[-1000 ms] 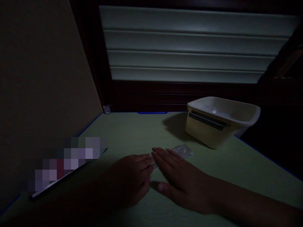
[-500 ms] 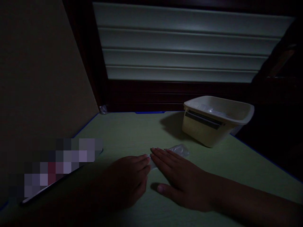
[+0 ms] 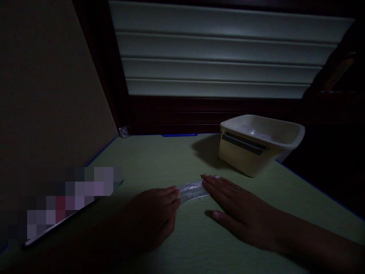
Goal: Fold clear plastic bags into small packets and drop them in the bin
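Slid rightward since the earlier frame, the right hand point(image 3: 241, 211) lies flat, fingers outstretched, pressing the far end of a clear bag point(image 3: 191, 191) on the desk point(image 3: 148, 160). The bag's long axis runs between both hands; the left hand point(image 3: 159, 213), fingers bent, touches its near end, though whether it pinches is unclear. Fingers hide both ends. Beyond the right hand stands a bin point(image 3: 242, 155), its contents dim; left of the left hand, an item point(image 3: 74, 201) is pixelated.

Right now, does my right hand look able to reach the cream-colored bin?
Probably yes: the right hand rests on the clear plastic piece, and the bin stands farther back, with only green tabletop visible between them.
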A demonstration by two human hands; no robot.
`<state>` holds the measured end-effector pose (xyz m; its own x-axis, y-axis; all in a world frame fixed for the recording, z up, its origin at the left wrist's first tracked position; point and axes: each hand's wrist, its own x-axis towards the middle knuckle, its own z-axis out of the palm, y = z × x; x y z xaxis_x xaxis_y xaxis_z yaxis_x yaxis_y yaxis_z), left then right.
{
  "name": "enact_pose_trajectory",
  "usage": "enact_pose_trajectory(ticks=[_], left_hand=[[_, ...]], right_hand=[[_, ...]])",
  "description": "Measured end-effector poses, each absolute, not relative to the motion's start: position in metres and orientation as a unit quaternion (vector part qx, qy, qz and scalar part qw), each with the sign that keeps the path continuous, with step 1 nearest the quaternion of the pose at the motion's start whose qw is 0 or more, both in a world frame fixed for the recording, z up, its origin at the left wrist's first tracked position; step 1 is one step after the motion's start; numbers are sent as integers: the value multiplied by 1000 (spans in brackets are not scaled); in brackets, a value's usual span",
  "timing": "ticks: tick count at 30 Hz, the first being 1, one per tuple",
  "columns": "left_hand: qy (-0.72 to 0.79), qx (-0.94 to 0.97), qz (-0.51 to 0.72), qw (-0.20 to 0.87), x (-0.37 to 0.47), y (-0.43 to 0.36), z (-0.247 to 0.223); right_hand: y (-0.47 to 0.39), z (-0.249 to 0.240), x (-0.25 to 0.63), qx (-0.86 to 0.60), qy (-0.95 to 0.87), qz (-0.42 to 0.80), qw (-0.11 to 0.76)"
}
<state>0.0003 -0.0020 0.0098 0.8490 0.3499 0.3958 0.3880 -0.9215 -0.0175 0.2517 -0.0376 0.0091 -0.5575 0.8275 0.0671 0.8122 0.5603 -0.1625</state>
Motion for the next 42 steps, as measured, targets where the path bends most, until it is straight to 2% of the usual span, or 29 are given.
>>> enact_pose_trajectory(ticks=[13, 21, 27, 34, 42], left_hand=[[-192, -960, -196, 61, 2, -4, 11], [-221, -954, -198, 28, 3, -3, 12], [-185, -961, -206, 21, 5, -4, 13], [-165, -966, -196, 20, 4, -2, 10], [-180, -961, -207, -37, 5, 1, 7]], right_hand=[[-37, -7, 273, -544, -833, 32, 95], [-38, -1, 271, -540, -821, 3, 184], [-42, 20, 245, -461, -873, 8, 159], [-38, 22, 209, -409, -904, 93, 78], [-37, 15, 207, -416, -898, 116, 86]])
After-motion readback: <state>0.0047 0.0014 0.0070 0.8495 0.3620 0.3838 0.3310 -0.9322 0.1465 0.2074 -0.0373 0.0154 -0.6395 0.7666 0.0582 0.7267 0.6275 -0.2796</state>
